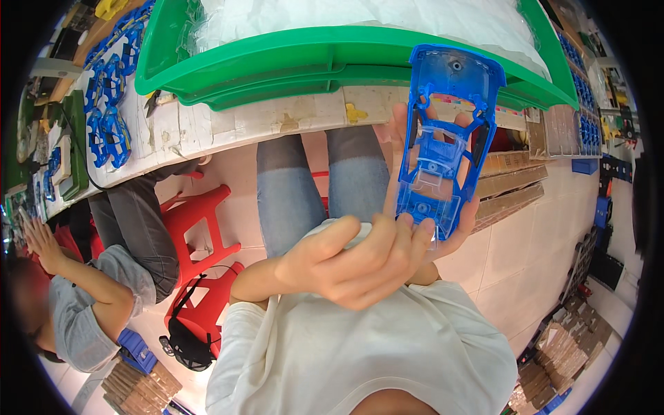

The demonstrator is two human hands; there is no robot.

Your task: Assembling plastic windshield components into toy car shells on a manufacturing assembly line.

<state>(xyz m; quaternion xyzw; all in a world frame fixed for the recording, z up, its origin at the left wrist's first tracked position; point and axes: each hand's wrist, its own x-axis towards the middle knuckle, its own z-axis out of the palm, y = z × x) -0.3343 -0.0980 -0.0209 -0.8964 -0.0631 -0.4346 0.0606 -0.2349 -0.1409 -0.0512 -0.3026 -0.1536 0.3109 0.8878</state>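
Right hand (466,220) and left hand (360,263) are both meeting at one blue car shell (441,146), which I am observing remotely through the head camera. The right hand is gripping the shell from behind: fingers are showing past its left edge, another part of the hand is bordering the lower right edge, and the palm is lying largely hidden. The left hand is curling its fingers, their tips touching the shell's near end; whether they are pinching anything there, I cannot tell. The shell is pointing lengthwise away from the wearer, its far end overlapping, from my viewpoint, the wall of a green tray (290,66) containing white sheeting (360,14). At left, further blue shells (111,135) are resting on the worktable (207,124), and a co-worker (76,304) is sitting near a red stool (207,257).
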